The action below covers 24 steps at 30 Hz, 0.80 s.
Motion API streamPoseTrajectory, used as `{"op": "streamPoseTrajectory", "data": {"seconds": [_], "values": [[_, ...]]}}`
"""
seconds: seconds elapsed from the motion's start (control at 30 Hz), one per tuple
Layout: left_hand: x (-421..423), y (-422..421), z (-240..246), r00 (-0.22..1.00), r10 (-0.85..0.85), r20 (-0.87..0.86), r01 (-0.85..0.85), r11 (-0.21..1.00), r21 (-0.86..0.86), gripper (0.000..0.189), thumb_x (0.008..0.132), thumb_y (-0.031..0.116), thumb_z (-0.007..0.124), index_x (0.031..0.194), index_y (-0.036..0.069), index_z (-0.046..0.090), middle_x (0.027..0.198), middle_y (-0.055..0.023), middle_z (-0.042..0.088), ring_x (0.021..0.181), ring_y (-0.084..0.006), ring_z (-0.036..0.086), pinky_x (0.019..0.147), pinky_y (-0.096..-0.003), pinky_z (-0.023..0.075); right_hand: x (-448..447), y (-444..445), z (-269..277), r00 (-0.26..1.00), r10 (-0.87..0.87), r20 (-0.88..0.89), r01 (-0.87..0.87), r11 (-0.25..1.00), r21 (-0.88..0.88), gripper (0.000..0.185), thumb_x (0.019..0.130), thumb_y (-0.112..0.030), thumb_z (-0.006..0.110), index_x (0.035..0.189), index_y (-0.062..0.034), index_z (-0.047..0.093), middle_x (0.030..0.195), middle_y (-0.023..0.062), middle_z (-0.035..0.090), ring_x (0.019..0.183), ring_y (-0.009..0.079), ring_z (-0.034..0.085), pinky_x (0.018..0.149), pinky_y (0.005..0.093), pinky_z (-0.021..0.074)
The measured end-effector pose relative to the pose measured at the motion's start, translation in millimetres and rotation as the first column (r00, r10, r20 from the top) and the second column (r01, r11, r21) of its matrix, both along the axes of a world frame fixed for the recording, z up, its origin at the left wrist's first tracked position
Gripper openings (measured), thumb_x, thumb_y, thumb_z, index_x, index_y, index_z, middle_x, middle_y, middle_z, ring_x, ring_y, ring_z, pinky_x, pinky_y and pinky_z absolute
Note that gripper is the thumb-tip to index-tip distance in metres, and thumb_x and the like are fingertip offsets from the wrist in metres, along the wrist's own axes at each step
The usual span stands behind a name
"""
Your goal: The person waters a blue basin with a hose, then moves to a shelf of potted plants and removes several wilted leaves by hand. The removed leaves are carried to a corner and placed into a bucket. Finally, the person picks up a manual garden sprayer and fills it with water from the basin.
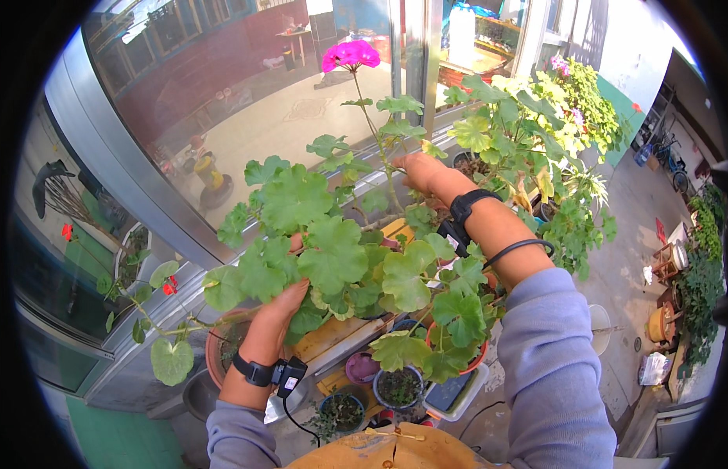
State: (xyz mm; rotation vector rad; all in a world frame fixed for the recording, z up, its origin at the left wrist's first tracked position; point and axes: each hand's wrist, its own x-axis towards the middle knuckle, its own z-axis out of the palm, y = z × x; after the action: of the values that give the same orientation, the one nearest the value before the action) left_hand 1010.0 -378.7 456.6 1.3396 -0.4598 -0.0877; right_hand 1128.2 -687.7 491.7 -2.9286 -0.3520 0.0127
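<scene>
A leafy geranium plant (332, 252) fills the middle, in front of a window, with a tall stem carrying a magenta flower head (350, 55). My left hand (292, 293) reaches in among its big leaves at the lower left; leaves hide most of the fingers. Beside the upright flower stem is my right hand (415, 170), fingers at or just behind the stem; whether they grip it cannot be told. Each wrist wears a black strap with a small device. To the left, a thinner stem bears small red flowers (170, 285).
More potted geraniums (516, 129) stand right of my right arm. Below are a terracotta pot (229, 340), a blue-rimmed pot (398, 387) and a plastic tub (458, 393). The metal window frame (135, 146) borders the left. A white bucket (598, 329) stands at right.
</scene>
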Motion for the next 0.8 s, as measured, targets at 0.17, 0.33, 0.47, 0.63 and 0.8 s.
{"op": "streamPoseTrajectory", "data": {"seconds": [0.17,0.33,0.47,0.63,0.8], "values": [[0,4,0,0.997,0.053,0.057,-0.061,0.986,0.157,0.029,0.089,0.012,0.057,0.117,0.004,0.054,0.103,-0.0014,0.058,0.091,-0.0102,0.054,0.078,-0.0255,0.0464,-2,5,-6,0.996,-0.02,0.09,0.005,0.985,0.17,0.044,0.075,-0.012,0.065,0.119,-0.016,0.056,0.103,0.0173,0.063,0.098,0.0346,0.059,0.083,0.0412,0.0481],[-4,3,5,0.998,0.018,0.067,-0.028,0.987,0.156,0.029,0.088,0.012,0.057,0.117,0.004,0.055,0.104,-0.0017,0.058,0.092,-0.0101,0.054,0.079,-0.0255,0.0461,-1,4,-10,0.993,0.104,0.058,-0.111,0.984,0.138,0.042,0.077,-0.012,0.064,0.117,-0.0162,0.056,0.097,0.0172,0.064,0.091,0.0339,0.061,0.078,0.0422,0.0496],[-7,4,9,0.995,-0.001,0.102,-0.01,0.994,0.107,0.03,0.089,0.017,0.057,0.117,0.005,0.055,0.108,-0.003,0.059,0.096,-0.0119,0.056,0.083,-0.0282,0.0473,-2,7,-7,0.993,0.043,0.11,-0.034,0.996,-0.079,0.026,0.08,-0.012,0.058,0.106,-0.012,0.058,0.093,0.0171,0.065,0.088,0.0334,0.063,0.075,0.0419,0.0505],[-5,0,10,0.996,0.024,0.088,-0.034,0.993,0.113,0.032,0.089,0.008,0.055,0.12,0.004,0.053,0.105,-0.0009,0.057,0.094,-0.0091,0.052,0.081,-0.0254,0.044,-11,16,-12,0.975,-0.044,0.218,0.069,0.992,-0.107,0.014,0.082,-0.013,0.054,0.094,-0.0056,0.057,0.09,0.0183,0.064,0.087,0.0346,0.063,0.074,0.0415,0.051],[-1,0,10,0.995,0.026,0.098,-0.038,0.992,0.12,0.033,0.09,0.007,0.053,0.122,0.004,0.051,0.109,-0.002,0.057,0.098,-0.0105,0.051,0.084,-0.0264,0.0433,-13,12,-30,0.984,-0.151,0.098,0.149,0.988,0.028,0.021,0.085,-0.016,0.052,0.097,-0.0002,0.058,0.096,0.0222,0.062,0.093,0.0368,0.061,0.079,0.044,0.0491]]}}
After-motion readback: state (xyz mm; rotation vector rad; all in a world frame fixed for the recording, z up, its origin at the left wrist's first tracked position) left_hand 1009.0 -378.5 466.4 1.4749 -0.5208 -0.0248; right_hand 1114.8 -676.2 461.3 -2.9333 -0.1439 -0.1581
